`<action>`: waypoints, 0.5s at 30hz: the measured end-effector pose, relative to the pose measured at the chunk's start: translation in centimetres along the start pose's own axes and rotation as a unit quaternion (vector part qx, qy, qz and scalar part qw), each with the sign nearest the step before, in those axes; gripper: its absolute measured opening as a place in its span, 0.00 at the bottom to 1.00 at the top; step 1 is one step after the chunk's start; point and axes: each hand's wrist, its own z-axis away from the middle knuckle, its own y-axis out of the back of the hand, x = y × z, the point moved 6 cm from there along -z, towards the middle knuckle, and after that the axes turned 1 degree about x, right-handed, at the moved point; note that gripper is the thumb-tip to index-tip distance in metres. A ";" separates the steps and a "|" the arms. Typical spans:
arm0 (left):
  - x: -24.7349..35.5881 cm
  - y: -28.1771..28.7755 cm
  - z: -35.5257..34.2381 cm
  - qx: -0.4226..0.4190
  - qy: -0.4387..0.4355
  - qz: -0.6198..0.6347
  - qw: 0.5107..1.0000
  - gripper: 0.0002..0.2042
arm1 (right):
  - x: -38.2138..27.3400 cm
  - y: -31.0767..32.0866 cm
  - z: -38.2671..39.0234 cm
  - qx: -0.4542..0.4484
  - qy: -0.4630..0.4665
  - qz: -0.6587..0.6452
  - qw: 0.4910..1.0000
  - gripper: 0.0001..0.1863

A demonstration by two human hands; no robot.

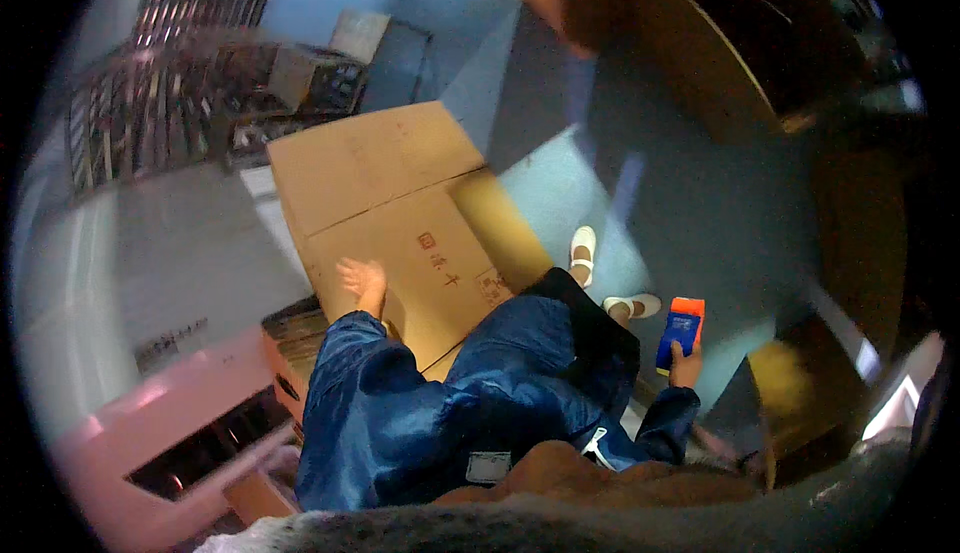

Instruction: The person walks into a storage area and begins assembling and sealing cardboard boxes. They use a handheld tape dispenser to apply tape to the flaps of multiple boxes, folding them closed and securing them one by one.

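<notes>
Out to the right, over the smooth grey floor (690, 208): a flat, rectangular blue-and-orange packet (681, 327), held near its lower end in the right hand (686, 365), with fingers closed around it and, apparently, the thumb across its blue face. Most likely mishap: a drop to the floor, from a hold near one end only; next, a dented packet, from too hard a squeeze. Right forearm angled forward in a shiny dark-blue sleeve (668, 424), with the packet's orange end pointing away from the body. Farther left, extended over a large brown cardboard box (370, 178): the bare left hand (362, 281), apparently empty, with fingers spread loosely (on the cardboard or just above, impossible to tell). Possible there: a sagging or shifting box, from weight leaned on its top.
</notes>
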 end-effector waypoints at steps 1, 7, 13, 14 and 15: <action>-3.0 -0.1 -2.1 0.006 0.054 -0.018 0.998 0.35 | -2.0 -1.6 -0.6 -0.009 0.013 0.013 1.000 0.22; -9.2 -12.9 -4.1 -0.138 0.213 0.089 0.963 0.34 | -8.7 -10.9 -6.1 -0.055 0.057 0.151 0.985 0.30; -7.7 -14.1 -1.6 -0.077 0.165 0.075 0.980 0.36 | -11.1 -16.0 -8.7 -0.111 0.124 0.142 0.976 0.24; -6.8 -13.3 -1.0 -0.076 0.154 0.069 0.983 0.36 | -11.6 -16.7 -9.0 -0.124 0.142 0.174 0.967 0.24; -6.4 -12.4 -0.4 -0.076 0.139 0.077 0.984 0.36 | -12.6 -17.0 -8.7 -0.115 0.175 0.188 0.960 0.24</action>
